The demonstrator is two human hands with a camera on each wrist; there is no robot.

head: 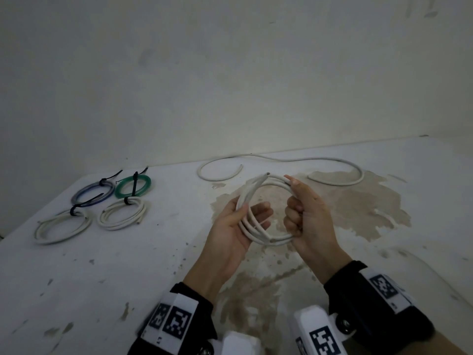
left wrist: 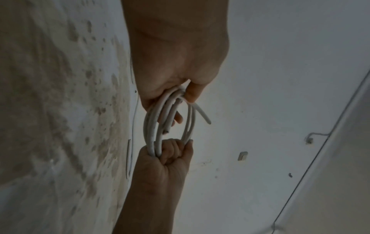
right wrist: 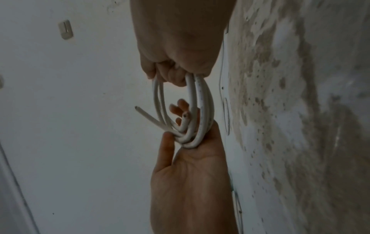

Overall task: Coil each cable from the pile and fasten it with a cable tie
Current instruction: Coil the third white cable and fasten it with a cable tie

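Right now the white cable point(head: 258, 224) is wound into a few loops and held in the air above the stained table point(head: 128, 265), between both hands. The left hand point(head: 238, 226) pinches one side of the coil under its thumb, with the fingers lying fairly straight behind the loops; the right hand point(head: 304, 213) has its fingers curled round the opposite side. No tie is on this coil yet, and none lies loose anywhere I can see, so one hand will probably have to let go to fetch one. That is the risk: the cable looks stiff, and both cut ends point(right wrist: 186, 116) stick out free, so a slack grip could let the loops spring apart and undo the coil. The left thumb's pinch seems the weaker hold. Four tied coils point(head: 102, 203) lie well apart at the far left, and another loose cable point(head: 281, 160) waits along the back edge.
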